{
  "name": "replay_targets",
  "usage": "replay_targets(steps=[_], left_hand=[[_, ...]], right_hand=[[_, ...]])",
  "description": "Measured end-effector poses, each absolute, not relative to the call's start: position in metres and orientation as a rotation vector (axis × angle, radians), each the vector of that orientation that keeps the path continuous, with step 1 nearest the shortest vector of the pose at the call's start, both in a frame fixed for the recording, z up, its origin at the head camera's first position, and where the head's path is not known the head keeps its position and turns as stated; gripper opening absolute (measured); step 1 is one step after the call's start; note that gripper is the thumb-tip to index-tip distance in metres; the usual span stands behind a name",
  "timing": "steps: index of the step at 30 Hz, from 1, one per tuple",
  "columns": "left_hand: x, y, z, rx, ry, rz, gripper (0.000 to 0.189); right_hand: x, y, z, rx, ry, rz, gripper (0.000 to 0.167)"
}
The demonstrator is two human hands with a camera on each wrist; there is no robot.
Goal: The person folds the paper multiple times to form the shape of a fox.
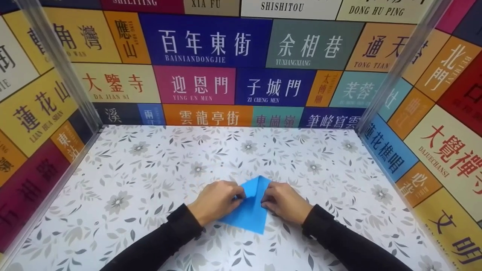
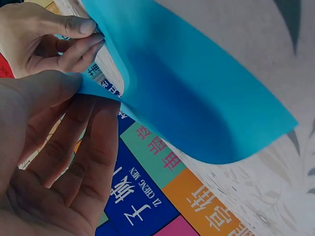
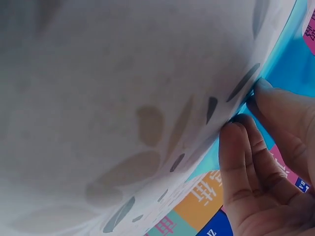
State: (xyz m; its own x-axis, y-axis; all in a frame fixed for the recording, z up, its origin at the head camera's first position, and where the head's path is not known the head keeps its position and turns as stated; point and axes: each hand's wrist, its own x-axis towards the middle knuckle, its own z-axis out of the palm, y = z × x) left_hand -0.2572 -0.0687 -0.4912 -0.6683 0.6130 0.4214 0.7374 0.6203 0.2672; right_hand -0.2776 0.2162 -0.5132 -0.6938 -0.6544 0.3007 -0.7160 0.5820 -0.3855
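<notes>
A blue sheet of paper (image 1: 251, 210) with a fold near its top corner is held between two hands, close over the white table. The left hand (image 1: 220, 197) pinches its left edge between thumb and fingers; in the left wrist view that hand (image 2: 64, 142) grips a narrow edge while the rest of the paper (image 2: 197, 98) bends in a curve. On the opposite side, the right hand (image 1: 284, 201) pinches the right edge. The right wrist view has thumb and fingertips of the right hand (image 3: 270, 157) meeting on the paper's edge, with most of the sheet out of sight.
Beneath the paper lies a white tabletop (image 1: 150, 169) printed with grey flowers and leaves. Colourful panels with Chinese lettering (image 1: 203, 43) stand at the back and both sides. Clear upright strips (image 1: 395, 71) run along the corners where the panels meet.
</notes>
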Motion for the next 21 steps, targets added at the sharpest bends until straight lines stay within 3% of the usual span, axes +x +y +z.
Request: replay_targets(steps=[21], left_hand=[[-0.239,-0.051,-0.496,-1.200,-2.532,-0.563,0.008]], right_hand=[[-0.275,0.223,-0.510,1.179,-2.671,0.715,0.016]])
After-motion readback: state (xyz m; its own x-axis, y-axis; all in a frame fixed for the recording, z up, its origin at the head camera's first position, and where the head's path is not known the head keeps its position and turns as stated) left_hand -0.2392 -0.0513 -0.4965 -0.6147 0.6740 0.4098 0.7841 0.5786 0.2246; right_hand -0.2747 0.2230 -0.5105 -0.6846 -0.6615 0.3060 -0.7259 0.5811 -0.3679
